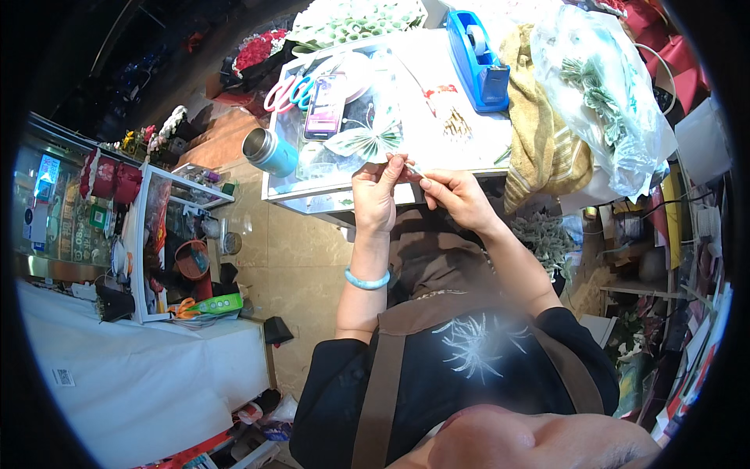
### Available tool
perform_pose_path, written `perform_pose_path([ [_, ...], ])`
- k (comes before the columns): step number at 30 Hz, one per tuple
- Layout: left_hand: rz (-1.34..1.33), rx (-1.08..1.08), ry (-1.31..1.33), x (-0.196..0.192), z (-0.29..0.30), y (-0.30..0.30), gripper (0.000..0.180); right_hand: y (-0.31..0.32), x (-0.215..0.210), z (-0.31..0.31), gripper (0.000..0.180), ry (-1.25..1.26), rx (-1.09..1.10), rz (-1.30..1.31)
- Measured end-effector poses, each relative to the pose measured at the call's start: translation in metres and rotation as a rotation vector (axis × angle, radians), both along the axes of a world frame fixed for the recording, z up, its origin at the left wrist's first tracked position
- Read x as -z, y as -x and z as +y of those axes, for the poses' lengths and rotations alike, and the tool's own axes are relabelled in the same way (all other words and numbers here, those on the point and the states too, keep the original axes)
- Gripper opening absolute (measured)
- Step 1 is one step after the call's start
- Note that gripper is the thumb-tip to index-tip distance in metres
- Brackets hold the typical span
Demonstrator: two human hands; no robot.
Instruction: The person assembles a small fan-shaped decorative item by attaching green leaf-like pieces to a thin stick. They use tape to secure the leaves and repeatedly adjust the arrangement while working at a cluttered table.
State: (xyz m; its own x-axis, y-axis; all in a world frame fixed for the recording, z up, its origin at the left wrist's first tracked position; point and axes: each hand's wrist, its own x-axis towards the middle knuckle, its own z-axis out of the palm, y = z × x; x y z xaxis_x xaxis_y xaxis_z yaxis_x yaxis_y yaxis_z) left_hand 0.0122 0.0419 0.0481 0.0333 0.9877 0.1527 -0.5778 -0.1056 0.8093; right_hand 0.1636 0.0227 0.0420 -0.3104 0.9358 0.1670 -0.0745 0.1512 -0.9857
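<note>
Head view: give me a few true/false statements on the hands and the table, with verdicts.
1. Both hands meet at the near edge of the table, pinching a small folded paper piece. True: left hand and right hand touch it together.
2. A pale blue-green bangle sits on the right wrist. False: it is on the left wrist.
3. The blue tape dispenser stands on the table, beyond the hands. True.
4. The metal cup is in the left hand. False: it stands apart at the table's left edge.
5. A folded paper butterfly lies on the table just beyond the left hand. True.
</note>
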Motion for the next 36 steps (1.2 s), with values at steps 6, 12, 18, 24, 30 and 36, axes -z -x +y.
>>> perform_pose_path([
  [6,0.045,-0.025,-0.065,0.010,0.002,0.003,0.013,-0.003,-0.007,-0.002,0.020,0.011,-0.078,0.013],
  [12,-0.046,-0.064,-0.047,0.015,-0.002,-0.002,0.012,0.000,-0.009,-0.006,0.021,0.035,-0.075,-0.003],
  [18,-0.034,-0.101,-0.056,0.018,-0.006,-0.005,0.012,0.001,-0.003,-0.017,0.022,0.135,-0.049,0.037],
  [24,0.121,0.105,-0.120,0.025,-0.006,0.002,0.015,-0.006,0.001,-0.026,0.016,-0.135,0.124,-0.101],
  [30,0.668,-0.252,-0.275,0.024,0.015,0.033,0.016,-0.061,-0.002,-0.062,0.018,-0.230,0.447,-0.225],
  [36,0.797,-0.366,-0.196,0.008,0.074,0.077,0.030,-0.098,-0.003,-0.110,0.019,-0.176,0.706,-0.255],
])
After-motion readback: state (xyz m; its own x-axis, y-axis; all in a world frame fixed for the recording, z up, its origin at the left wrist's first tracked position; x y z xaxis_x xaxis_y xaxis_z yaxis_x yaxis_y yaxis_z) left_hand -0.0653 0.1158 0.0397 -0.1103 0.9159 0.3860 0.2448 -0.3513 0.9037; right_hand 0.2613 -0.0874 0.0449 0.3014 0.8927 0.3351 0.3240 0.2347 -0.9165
